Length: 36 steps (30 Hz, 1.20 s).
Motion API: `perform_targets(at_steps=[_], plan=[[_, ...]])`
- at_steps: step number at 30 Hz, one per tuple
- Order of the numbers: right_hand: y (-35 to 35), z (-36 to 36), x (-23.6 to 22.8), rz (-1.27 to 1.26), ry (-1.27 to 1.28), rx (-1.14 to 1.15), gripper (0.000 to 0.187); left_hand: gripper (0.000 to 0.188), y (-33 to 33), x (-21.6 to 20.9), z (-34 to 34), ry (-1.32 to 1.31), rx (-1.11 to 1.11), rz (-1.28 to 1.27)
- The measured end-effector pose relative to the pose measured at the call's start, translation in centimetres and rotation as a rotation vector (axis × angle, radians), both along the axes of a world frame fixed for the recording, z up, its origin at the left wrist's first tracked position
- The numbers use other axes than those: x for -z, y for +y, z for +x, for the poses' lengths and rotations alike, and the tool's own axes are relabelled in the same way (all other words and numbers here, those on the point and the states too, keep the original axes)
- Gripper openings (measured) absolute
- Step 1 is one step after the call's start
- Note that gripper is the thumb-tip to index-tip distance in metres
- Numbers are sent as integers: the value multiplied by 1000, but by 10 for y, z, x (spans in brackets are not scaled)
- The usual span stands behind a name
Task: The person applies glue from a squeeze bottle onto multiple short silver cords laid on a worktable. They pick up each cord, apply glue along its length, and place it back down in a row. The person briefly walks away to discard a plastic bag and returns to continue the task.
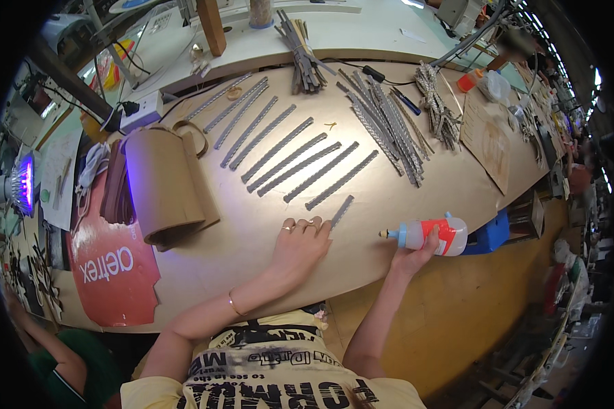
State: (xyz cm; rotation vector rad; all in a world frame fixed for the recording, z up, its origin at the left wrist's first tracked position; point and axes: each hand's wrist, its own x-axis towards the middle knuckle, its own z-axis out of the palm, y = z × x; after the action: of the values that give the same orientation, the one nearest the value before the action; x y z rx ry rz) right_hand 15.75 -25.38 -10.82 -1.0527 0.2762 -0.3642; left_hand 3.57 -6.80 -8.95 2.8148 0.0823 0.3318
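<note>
My left hand (301,249), with rings on the fingers, rests on the brown-covered table with its fingers bent down. They press on the near end of a short grey strap (343,210), whose far part sticks out past the index finger; the fingertips are hidden. In my right hand (415,256) is a squeeze bottle (456,236), whitish with a red label and a light blue cap. The bottle lies sideways above the table's near right side, its nozzle pointing left. Several grey braided straps (320,170) lie apart in a slanting row beyond my left hand.
A rolled brown sheet (164,180) stands at the left beside a red sheet (112,262). Loose strap bundles (389,126) lie at the far right, near a pen (406,101) and a brown board (486,146). A power strip (142,111) sits far left. Someone's arm (51,347) shows lower left.
</note>
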Motion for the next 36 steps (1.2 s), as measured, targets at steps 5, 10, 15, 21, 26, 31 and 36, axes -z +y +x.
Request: perform_targets(at_steps=[5, 10, 15, 21, 26, 31, 36], plan=[[23, 2, -27, -317, -155, -117, 47, 49, 7, 13, -42, 39, 75, -41], [49, 14, -36, -671, -293, -229, 41, 56, 12, 18, -51, 61, 154, -62], [63, 19, -38, -873, -347, -239, 42, 59, 18, 21, -50, 60, 212, -22], [69, 25, -34, -858, -306, -269, 35, 60, 18, 20, -50, 54, 237, 74], [70, 24, -29, -847, -292, -284, 33, 61, 18, 20, -49, 48, 232, 78], [68, 20, -24, -832, -281, -315, 35, 59, 19, 20, -49, 51, 240, 51], [68, 8, -16, -836, -263, -323, 43, 56, 21, 20, -55, -6, 219, 1]])
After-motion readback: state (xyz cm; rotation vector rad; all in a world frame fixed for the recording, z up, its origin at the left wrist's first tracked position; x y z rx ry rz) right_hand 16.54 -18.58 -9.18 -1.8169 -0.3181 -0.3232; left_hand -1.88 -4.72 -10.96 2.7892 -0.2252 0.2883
